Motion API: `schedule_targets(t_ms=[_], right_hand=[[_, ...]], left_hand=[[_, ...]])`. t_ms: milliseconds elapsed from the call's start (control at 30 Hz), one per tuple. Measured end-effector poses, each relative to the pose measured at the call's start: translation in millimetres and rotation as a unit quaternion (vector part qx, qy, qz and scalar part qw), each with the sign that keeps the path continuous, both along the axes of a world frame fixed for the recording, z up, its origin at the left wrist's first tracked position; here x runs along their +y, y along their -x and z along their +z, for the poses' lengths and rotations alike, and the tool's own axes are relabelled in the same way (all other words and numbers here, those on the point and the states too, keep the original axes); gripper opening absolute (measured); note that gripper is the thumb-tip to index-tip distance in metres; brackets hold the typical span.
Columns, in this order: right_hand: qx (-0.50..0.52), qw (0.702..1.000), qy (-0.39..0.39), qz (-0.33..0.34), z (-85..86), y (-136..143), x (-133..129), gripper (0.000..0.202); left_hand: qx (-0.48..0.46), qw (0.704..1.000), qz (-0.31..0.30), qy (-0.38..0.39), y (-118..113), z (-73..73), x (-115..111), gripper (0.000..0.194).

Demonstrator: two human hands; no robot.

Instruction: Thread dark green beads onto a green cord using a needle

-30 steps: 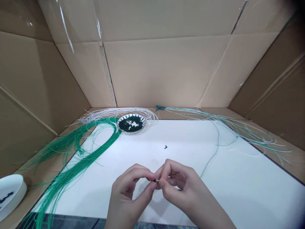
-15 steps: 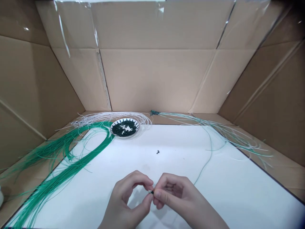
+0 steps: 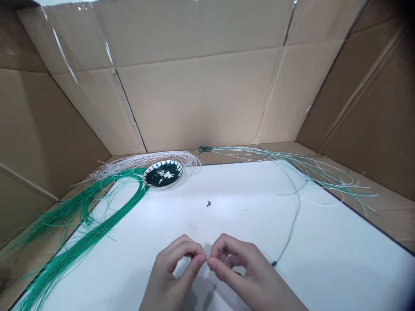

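My left hand [image 3: 177,265] is closed in a pinch, thumb against index finger. Its tips meet those of my right hand [image 3: 238,263], which pinches too. Whatever sits between them is too small and covered to name. From the right, a thin green thread [image 3: 295,216] curves down and passes behind my right hand. Small dark beads [image 3: 274,263] sit on this thread beside the right wrist. Another dark bit shows under the right palm, partly hidden. Ahead of the fingers, several loose dark beads [image 3: 209,203] lie on the white board [image 3: 246,211].
A patterned dish [image 3: 180,171] of dark green beads stands at the back left. Beside it lie a bundle of green threads [image 3: 106,222] and a coil of white threads [image 3: 152,157]. Beaded strands [image 3: 259,151] stretch along the back right. Cardboard walls [image 3: 201,99] enclose the board.
The view has tilted and shifted slightly. My left fingers have closed into a pinch at the right fingertips. The dark bead between them no longer shows there; beads on the thread now show by the right wrist.
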State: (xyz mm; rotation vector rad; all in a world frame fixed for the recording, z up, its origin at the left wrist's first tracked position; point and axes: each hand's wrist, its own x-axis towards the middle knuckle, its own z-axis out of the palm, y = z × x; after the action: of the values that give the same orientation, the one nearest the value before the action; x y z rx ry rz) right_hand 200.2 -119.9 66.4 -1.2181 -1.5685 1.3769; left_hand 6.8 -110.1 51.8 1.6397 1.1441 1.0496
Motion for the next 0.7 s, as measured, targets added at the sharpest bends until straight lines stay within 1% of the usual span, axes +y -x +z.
schedule_targets(t_ms=[67,133,167,233,267,333,367,433,467,500,533,600,700], right_hand=[[-0.014,1.000,-0.007,-0.012,-3.6,-10,-4,0.023],[-0.005,0.999,0.006,-0.051,-8.8,-18,-8,0.016],[0.014,0.997,0.012,-0.071,-11.3,-20,-10,0.018],[0.072,0.993,0.018,-0.090,-15.9,-21,-12,0.038],[0.099,0.991,0.017,-0.091,-18.0,-20,-12,0.036],[0.131,0.986,0.003,-0.101,-23.1,-19,-10,0.019],[0.136,0.983,-0.004,-0.124,-26.2,-19,-8,0.023],[0.136,0.971,-0.029,-0.193,-33.8,-25,-2,0.034],[0.131,0.964,-0.041,-0.228,-38.0,-29,1,0.037],[0.121,0.959,-0.048,-0.252,-41.9,-34,4,0.040],[0.110,0.956,-0.051,-0.269,-45.4,-40,7,0.043],[0.090,0.953,-0.058,-0.282,-50.6,-49,11,0.046],[0.068,0.955,-0.073,-0.281,-53.1,-53,11,0.047]], left_hand=[[-0.007,0.999,0.035,-0.012,-2,3.7,2,0.022],[0.000,0.999,0.040,-0.031,-4,7.9,3,0.021],[0.009,0.999,0.032,-0.042,-6,9.9,4,0.020],[0.032,0.997,0.008,-0.066,-10,14.0,5,0.017],[0.044,0.996,-0.003,-0.076,-14,15.9,5,0.017],[0.067,0.994,-0.029,-0.085,-22,19.4,10,0.017],[0.086,0.992,-0.045,-0.086,-27,20.8,14,0.017],[0.164,0.980,-0.068,-0.087,-35,21.3,28,0.015],[0.216,0.970,-0.062,-0.088,-39,19.9,37,0.014],[0.286,0.953,-0.045,-0.087,-43,17.2,47,0.014],[0.321,0.943,-0.021,-0.083,-46,13.2,58,0.016],[0.360,0.929,0.009,-0.081,-51,2.2,78,0.020],[0.402,0.912,0.021,-0.083,-56,-14.7,98,0.011]])
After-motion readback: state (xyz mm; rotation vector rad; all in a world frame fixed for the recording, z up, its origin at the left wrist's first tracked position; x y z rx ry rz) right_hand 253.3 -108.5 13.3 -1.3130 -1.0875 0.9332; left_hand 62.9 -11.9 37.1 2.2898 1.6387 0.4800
